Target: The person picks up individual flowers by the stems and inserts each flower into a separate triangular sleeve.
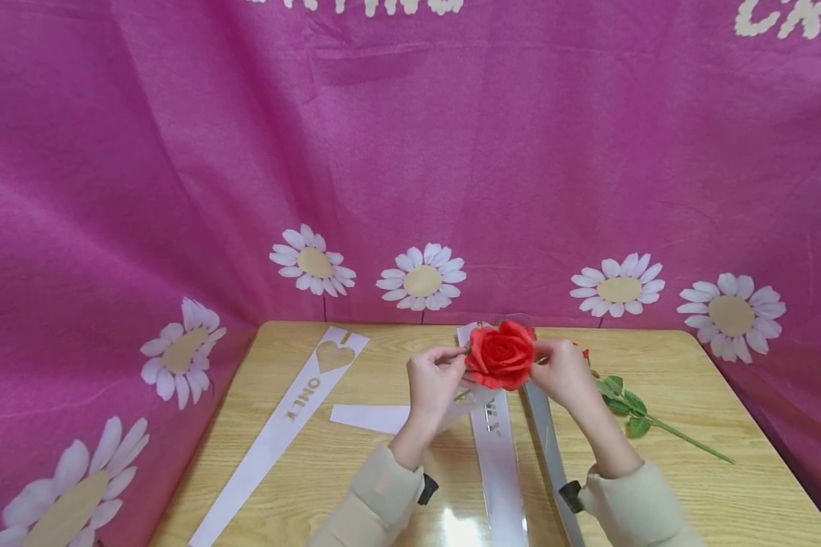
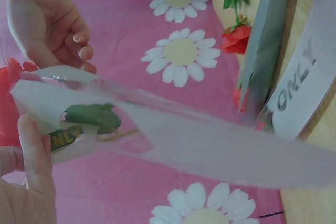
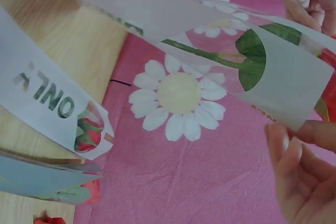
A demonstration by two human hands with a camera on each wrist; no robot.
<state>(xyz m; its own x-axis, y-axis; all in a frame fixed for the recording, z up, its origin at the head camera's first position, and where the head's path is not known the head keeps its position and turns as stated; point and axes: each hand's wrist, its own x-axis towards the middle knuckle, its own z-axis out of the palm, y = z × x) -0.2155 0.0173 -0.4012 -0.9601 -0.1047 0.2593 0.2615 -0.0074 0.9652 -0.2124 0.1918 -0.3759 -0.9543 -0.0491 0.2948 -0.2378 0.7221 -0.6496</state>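
Observation:
A red rose point(image 1: 502, 355) is held up over the back of the table, its green leaves point(image 3: 252, 59) and stem inside a white and clear flower sleeve point(image 2: 210, 145). The bloom stands at the sleeve's wide end. My left hand point(image 1: 434, 384) pinches that end's rim on the left side, its fingers point(image 2: 34, 153) lying along the sleeve just below the bloom. On the opposite side my right hand point(image 1: 564, 372) pinches a corner of the rim between thumb and fingertips, seen in the right wrist view. The sleeve's narrow end points away from the bloom.
A flat sleeve marked ONLY point(image 1: 280, 418) lies at the left of the wooden table point(image 1: 301, 486). Beneath my hands lie a sleeved rose point(image 3: 89, 135) and a grey-looking sleeve point(image 1: 550, 456). A loose rose stem point(image 1: 684, 437) rests at right. Pink cloth point(image 1: 520, 152) hangs behind.

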